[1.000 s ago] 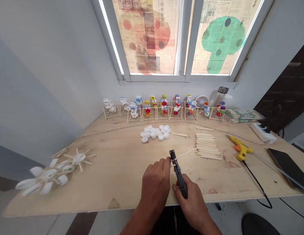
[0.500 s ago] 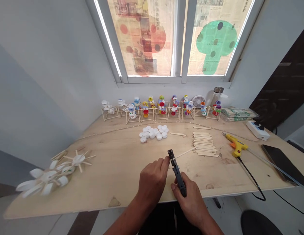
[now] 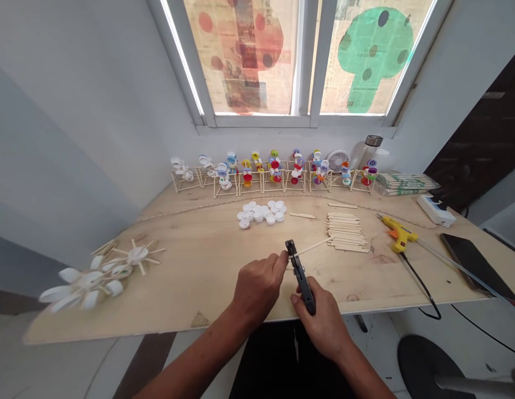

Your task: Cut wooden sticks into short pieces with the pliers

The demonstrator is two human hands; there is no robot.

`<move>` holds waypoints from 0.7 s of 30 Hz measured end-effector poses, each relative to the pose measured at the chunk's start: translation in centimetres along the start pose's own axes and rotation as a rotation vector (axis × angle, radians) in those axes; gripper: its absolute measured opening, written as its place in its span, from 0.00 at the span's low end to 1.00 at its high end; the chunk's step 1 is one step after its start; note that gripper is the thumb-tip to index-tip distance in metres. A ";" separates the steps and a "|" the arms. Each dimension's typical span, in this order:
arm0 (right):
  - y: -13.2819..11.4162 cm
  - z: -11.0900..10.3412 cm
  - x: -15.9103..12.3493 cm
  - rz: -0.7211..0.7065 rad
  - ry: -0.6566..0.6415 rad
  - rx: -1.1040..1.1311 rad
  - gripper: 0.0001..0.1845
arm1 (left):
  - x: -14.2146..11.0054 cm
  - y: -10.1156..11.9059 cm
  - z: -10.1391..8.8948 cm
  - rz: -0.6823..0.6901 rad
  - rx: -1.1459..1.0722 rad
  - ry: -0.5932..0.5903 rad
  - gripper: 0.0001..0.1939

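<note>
My right hand [image 3: 319,316] is wrapped round the dark handles of a pair of pliers [image 3: 301,280], which points up and away from me over the table's front part. A thin wooden stick [image 3: 313,246] passes by the jaws and slants up to the right, its far end near the stack of sticks [image 3: 346,230]. My left hand [image 3: 259,285] is closed with thumb and fingers pinched on the stick just left of the jaws. The stick's near end is hidden by those fingers. Whether the jaws touch the stick is hard to make out.
White bottle caps [image 3: 261,213] lie beyond my hands. At right are a yellow glue gun [image 3: 401,233], a dark phone-like slab [image 3: 475,263] and a power strip [image 3: 436,209]. Wheel-shaped stick assemblies [image 3: 89,282] lie left. Small cap-and-stick models [image 3: 275,174] line the back.
The view has tipped downward, so the table and hands sit higher in the picture. Both hands keep the same hold on the stick and pliers.
</note>
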State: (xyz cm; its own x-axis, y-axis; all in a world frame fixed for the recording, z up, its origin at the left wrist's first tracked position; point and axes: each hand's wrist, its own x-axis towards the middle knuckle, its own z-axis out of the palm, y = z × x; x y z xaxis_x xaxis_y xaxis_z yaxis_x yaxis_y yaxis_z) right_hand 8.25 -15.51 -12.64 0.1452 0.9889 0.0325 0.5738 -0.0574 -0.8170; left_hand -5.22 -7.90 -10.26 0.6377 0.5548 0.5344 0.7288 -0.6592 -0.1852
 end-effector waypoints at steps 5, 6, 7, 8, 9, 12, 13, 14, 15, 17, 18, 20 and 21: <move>-0.2 0.0 -0.2 -0.011 0.014 0.020 0.05 | -0.1 -0.1 0.2 0.010 -0.016 0.008 0.13; -0.2 -0.1 -0.2 -0.010 0.013 0.024 0.04 | -0.1 -0.2 0.2 0.014 -0.019 0.009 0.13; -0.2 -0.1 -0.2 -0.008 0.012 0.025 0.04 | -0.1 -0.2 0.2 0.019 -0.023 0.010 0.13; -0.2 -0.1 -0.2 -0.008 0.012 0.023 0.04 | -0.1 -0.3 0.3 0.026 -0.027 0.014 0.12; -0.2 -0.2 -0.2 -0.009 0.014 0.019 0.04 | 0.0 -0.4 0.2 0.036 -0.030 0.019 0.12; -0.1 -0.2 -0.2 -0.016 0.013 0.013 0.05 | 0.1 -0.6 0.1 0.073 -0.033 0.034 0.11; -0.1 -0.2 -0.2 -0.016 0.009 0.015 0.05 | 0.2 -0.7 0.0 0.084 -0.035 0.035 0.11; 0.0 -0.2 -0.2 -0.014 0.005 0.018 0.05 | 0.2 -0.8 0.0 0.093 -0.038 0.033 0.11; 0.0 -0.2 -0.2 -0.011 0.001 0.022 0.06 | 0.3 -0.9 -0.1 0.098 -0.041 0.027 0.11; 0.0 -0.3 -0.2 -0.007 -0.006 0.030 0.06 | 0.4 -0.9 -0.3 0.102 -0.042 0.009 0.11; 0.1 -0.4 -0.2 -0.008 -0.010 0.034 0.06 | 0.5 -0.9 -0.4 0.101 -0.039 -0.001 0.11; 0.1 -0.4 -0.1 -0.013 -0.016 0.045 0.06 | 0.7 -0.8 -0.7 0.100 -0.027 -0.018 0.10; 0.1 -0.5 -0.1 -0.018 -0.018 0.051 0.06 | 0.8 -0.7 -0.8 0.100 -0.023 -0.025 0.10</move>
State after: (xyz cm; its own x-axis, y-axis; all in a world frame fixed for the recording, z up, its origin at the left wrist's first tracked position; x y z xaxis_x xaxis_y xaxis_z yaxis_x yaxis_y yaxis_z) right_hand 8.70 -15.67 -12.48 0.1208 0.9920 0.0375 0.5340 -0.0331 -0.8448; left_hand -5.42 -7.39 -9.03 0.7132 0.4977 0.4936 0.6554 -0.7231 -0.2179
